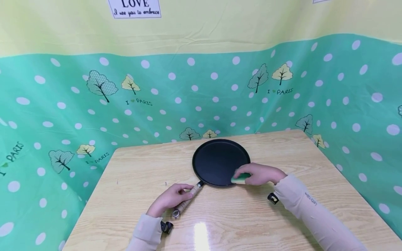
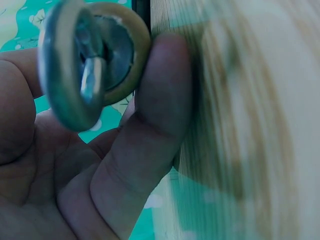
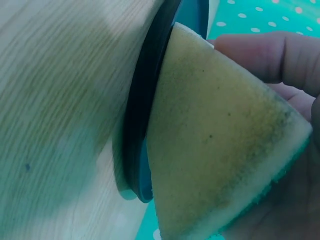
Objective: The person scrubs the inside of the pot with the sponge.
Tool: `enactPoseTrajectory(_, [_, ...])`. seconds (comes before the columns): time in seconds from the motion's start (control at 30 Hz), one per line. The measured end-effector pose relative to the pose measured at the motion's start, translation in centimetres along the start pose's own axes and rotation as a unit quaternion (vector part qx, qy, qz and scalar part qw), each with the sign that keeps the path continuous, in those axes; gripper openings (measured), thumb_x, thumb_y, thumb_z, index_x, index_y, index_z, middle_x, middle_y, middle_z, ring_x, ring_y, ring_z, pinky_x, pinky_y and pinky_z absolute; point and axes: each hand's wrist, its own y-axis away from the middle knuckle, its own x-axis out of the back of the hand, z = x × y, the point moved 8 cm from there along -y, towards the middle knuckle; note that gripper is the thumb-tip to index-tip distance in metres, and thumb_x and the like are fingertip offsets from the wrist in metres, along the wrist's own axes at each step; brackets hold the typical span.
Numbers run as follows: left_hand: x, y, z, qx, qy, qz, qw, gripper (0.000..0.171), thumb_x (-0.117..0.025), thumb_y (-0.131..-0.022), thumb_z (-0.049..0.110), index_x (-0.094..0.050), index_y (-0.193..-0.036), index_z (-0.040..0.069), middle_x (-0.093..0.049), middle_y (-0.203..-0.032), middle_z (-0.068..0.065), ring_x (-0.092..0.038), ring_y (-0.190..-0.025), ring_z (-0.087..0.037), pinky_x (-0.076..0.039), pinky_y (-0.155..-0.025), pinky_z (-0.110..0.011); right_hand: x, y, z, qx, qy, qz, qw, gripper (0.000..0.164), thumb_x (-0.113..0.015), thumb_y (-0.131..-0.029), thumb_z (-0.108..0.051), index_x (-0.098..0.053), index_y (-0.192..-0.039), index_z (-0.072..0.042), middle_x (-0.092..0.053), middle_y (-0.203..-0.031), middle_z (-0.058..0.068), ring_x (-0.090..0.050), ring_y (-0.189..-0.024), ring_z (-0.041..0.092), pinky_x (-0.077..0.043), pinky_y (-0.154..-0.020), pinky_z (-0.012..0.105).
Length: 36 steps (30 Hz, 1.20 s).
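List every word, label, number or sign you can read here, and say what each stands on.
"LOVE": white panel on the yellow cloth, top edge of the head view.
"I see you to embrace": same panel.
"I PARIS", a green heart between: green cloth, four times.
Right sleeve: lettering too small and blurred to read.
Pan and sponge: no text visible.

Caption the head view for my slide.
Left hand gripping the handle of a flat black pan, right hand holding a sponge at its rim.
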Motion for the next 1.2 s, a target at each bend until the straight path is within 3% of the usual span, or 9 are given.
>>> enactPoseTrajectory(0.4, [0.0, -0.4, 0.0, 0.006, 0.008, -0.004, 0.9999, 0.039, -0.069, -0.103, 0.015, -0.066, -0.137, -0.005, -0.055, -0.081, -0.002, -0.05, -0.071, -0.014, -0.043, -0.065, -0.027, -0.2, -0.2, -0.2, 0.012, -0.007, -0.001, 1.0, 0.04, -0.061, -0.091, 0.008, -0.075, -0.126, -0.005, -0.068, -0.133, 0.012, -0.062, -0.125, 0.033, -0.049, -0.104, 0.048])
enactPoseTrajectory(1.2, [0.0, -0.1, -0.1, -0.006, 0.006, -0.005, 1.0, 0.039, -0.069, -0.103, 0.012, -0.065, -0.136, -0.008, -0.056, -0.083, -0.004, -0.052, -0.076, -0.018, -0.043, -0.065, -0.027, -1.3, -0.8, -0.5, 0.035, -0.004, 0.002, 0.999, 0.038, -0.063, -0.093, 0.004, -0.075, -0.127, -0.007, -0.066, -0.137, 0.014, -0.06, -0.13, 0.033, -0.047, -0.108, 0.043])
